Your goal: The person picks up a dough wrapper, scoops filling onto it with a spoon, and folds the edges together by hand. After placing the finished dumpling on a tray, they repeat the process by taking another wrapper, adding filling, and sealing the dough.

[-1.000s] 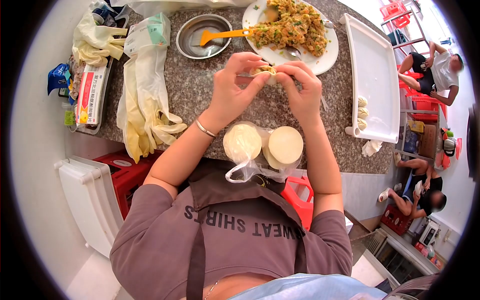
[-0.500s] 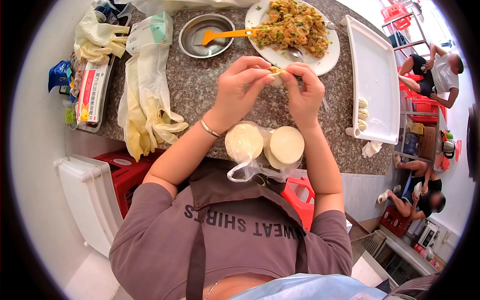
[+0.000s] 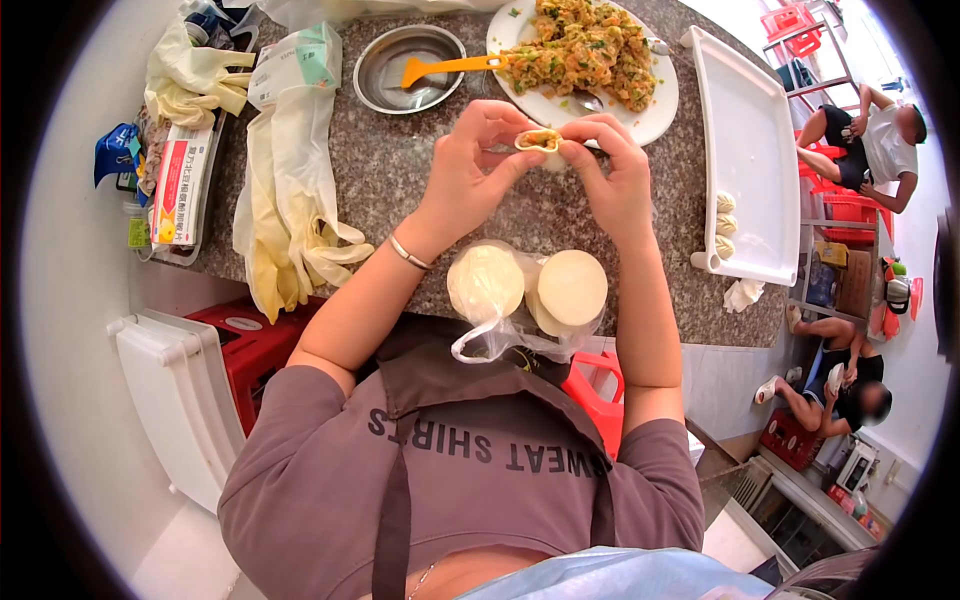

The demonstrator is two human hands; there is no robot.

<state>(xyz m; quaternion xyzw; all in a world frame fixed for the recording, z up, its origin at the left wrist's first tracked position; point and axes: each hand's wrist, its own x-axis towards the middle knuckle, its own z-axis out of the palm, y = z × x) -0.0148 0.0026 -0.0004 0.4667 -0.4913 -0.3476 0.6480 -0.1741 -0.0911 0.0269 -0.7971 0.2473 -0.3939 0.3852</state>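
Observation:
Between my two hands is a dumpling [image 3: 540, 143], a pale wrapper with orange-green filling showing at its open top. My left hand [image 3: 480, 165] pinches its left edge, and my right hand [image 3: 605, 170] pinches the right edge. Just beyond the fingers stands a white plate [image 3: 655, 122] heaped with chopped filling [image 3: 585, 55], with a spoon [image 3: 588, 101] at its near side. Closer to my body lie two stacks of round wrappers [image 3: 572, 288], in or on a clear plastic bag [image 3: 485, 340].
A steel bowl [image 3: 372, 95] with an orange spatula [image 3: 450, 68] stands left of the plate. Pale gloves [image 3: 290, 215] and boxes [image 3: 180, 185] lie at left. At right, a white tray [image 3: 745, 130] holds several folded dumplings [image 3: 725, 226]. Two people [image 3: 890, 150] sit beyond the table.
The dumpling has tipped toward me, so its filled opening now shows. My fingers have shifted slightly along its edges, and both hands stay close together over the table.

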